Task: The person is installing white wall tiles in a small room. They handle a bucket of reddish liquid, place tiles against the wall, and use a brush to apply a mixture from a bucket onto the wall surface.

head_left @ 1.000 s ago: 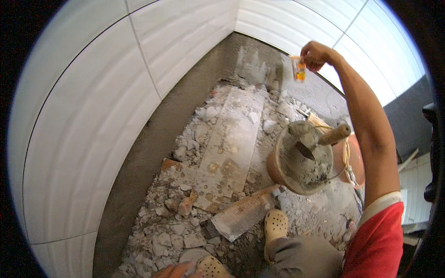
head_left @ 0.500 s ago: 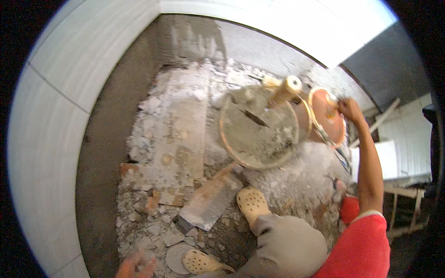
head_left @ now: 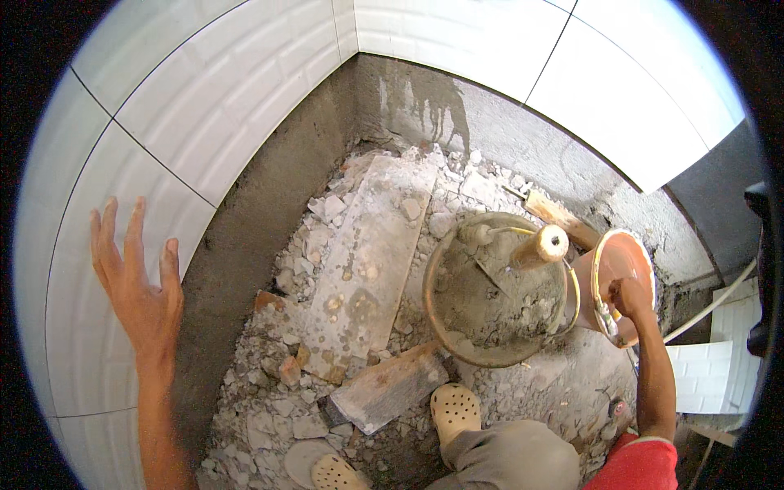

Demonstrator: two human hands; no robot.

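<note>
orange bucket (head_left: 622, 282) at right of frame, beside the mortar tub (head_left: 498, 290); right hand (head_left: 629, 298) reaches into it, grip unclear. left hand (head_left: 135, 278), at left of frame, spreads open against the white tiled wall (head_left: 245, 90), seemingly for balance.

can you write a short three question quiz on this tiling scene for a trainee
1. True or false: the left hand lies flat with fingers spread on the white glazed wall tile.
2. What does the right hand grip? A) the orange plastic bucket's rim B) a hammer C) a broom
3. Fill in: the wooden-handled trowel stands in the round pan of grey ____.

Key: 1 true; 2 A; 3 mortar
</note>
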